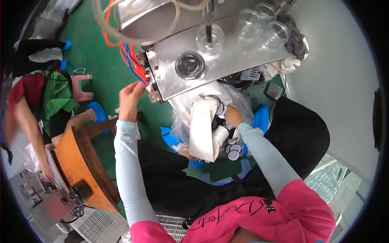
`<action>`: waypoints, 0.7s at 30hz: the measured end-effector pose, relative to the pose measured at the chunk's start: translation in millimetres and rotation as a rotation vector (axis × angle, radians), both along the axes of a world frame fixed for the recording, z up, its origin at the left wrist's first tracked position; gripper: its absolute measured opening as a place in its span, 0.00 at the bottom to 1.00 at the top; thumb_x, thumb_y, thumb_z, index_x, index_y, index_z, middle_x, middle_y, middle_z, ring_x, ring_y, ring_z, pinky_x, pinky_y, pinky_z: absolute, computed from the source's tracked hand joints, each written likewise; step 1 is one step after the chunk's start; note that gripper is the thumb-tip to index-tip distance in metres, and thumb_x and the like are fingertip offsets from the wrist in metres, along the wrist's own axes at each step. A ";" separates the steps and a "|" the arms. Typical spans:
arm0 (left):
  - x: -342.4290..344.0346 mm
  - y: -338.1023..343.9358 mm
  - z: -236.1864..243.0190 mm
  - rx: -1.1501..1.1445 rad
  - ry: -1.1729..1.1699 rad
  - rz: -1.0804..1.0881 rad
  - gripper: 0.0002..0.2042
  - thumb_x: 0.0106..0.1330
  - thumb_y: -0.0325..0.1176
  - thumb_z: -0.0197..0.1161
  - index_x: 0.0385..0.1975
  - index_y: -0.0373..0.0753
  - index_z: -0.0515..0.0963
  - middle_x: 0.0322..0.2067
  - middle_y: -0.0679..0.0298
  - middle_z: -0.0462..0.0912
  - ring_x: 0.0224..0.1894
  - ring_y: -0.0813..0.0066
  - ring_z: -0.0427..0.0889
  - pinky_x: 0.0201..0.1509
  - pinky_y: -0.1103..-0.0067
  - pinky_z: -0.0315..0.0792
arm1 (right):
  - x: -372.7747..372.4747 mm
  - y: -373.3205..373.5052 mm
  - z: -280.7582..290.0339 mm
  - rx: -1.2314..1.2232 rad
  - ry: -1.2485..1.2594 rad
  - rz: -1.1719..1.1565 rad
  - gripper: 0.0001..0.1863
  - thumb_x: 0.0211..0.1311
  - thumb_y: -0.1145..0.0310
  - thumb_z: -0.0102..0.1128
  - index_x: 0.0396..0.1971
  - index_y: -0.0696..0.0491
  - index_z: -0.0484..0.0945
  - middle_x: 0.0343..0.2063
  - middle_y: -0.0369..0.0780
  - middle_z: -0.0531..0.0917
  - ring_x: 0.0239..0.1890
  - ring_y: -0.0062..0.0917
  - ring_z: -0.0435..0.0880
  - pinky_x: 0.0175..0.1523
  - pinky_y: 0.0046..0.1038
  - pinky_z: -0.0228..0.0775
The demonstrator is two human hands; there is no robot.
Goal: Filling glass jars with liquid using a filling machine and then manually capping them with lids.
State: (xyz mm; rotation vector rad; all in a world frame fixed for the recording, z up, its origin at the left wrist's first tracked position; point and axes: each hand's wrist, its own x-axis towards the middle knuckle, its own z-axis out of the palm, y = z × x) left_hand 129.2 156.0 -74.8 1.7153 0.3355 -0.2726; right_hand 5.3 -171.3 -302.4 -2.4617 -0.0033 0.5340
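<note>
My left hand [129,101] is at the near left corner of the metal worktable [162,79], fingers stretched toward a small valve block [153,94] with tubes; contact is hard to make out. My right hand [234,116] reaches into a clear plastic bag [243,103] of round lids and closes on what looks like a lid [222,111], mostly hidden by its fingers. White paper [201,129] covers part of the bag. On the worktable, a round dark-rimmed jar [190,65] stands near the front, and a clear jar [210,39] sits under a metal rod.
Several clear jars [276,35] stand at the table's far right, beside a grey cloth [295,38]. Orange and blue tubes [133,60] run down its left edge. A wooden bench [87,162] is on my left, with a person [40,101] beyond it. A pink stool [82,87] stands farther back.
</note>
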 end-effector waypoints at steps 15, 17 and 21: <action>-9.9 -127.2 -3.8 0.085 -0.433 -0.216 0.51 0.39 0.28 0.74 0.63 0.33 0.46 0.60 0.49 0.58 0.61 0.63 0.60 0.63 0.74 0.56 | 17.6 -29.9 49.7 0.785 0.360 -0.959 0.15 0.45 0.75 0.51 0.36 0.62 0.73 0.35 0.51 0.79 0.33 0.45 0.80 0.44 0.44 0.73; -7.4 -138.9 -1.2 0.058 -0.449 -0.175 0.50 0.38 0.27 0.74 0.63 0.33 0.49 0.57 0.50 0.63 0.58 0.65 0.65 0.61 0.76 0.59 | 26.6 -38.2 66.9 1.007 0.387 -1.032 0.17 0.45 0.77 0.48 0.39 0.61 0.70 0.38 0.47 0.77 0.37 0.42 0.79 0.46 0.45 0.73; -10.1 -146.4 7.6 -0.014 -0.439 -0.077 0.41 0.36 0.26 0.74 0.55 0.28 0.61 0.42 0.56 0.76 0.44 0.70 0.76 0.51 0.79 0.68 | 50.5 -25.0 168.7 1.707 0.416 -0.760 0.18 0.49 0.82 0.44 0.44 0.63 0.64 0.39 0.50 0.77 0.42 0.42 0.78 0.47 0.41 0.73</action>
